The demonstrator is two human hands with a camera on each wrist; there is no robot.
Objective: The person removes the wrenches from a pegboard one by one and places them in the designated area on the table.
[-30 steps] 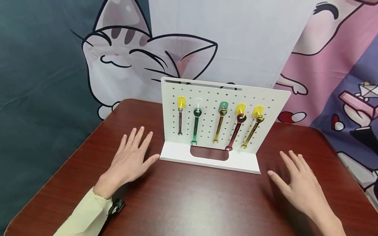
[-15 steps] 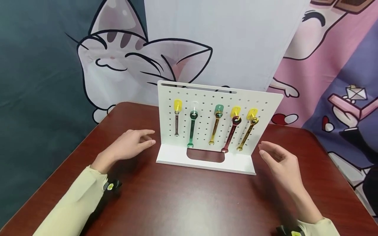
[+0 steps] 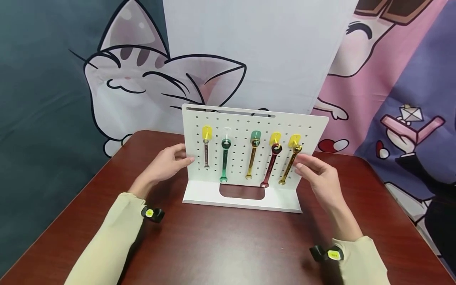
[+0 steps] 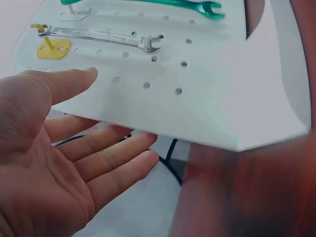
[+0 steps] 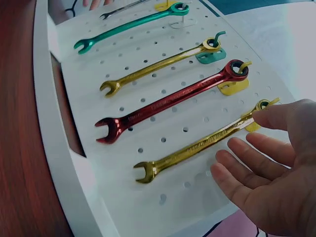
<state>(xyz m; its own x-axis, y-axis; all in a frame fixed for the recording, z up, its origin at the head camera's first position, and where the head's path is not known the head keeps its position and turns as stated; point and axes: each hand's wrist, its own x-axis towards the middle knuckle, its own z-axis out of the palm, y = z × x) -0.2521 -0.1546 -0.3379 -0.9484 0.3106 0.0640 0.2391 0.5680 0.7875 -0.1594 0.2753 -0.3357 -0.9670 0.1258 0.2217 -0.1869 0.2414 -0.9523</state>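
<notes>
A white pegboard stand [image 3: 242, 202] stands upright on the table, with several combination wrenches hanging from hooks. From left to right hang a small silver wrench [image 4: 98, 35], a green wrench [image 3: 225, 160], a gold wrench [image 5: 160, 64], a red wrench [image 5: 170, 101] and another gold wrench [image 5: 197, 145]. My left hand [image 3: 167, 164] is at the board's left edge, thumb in front and the other fingers reaching behind. My right hand [image 3: 322, 178] is by the right edge, with its thumb and fingers close to the rightmost gold wrench; whether they touch it I cannot tell.
The stand sits towards the back of a dark red-brown table [image 3: 228, 245]. Behind it hangs a cloth backdrop [image 3: 278, 51] printed with cartoon figures. Yellow, clear and green hooks hold the wrenches, including a yellow hook [image 3: 207, 132] at the left.
Both hands have moved inward from beside the stand to its left and right edges. Their spread fingers have drawn together. The wrenches still hang on their hooks.
</notes>
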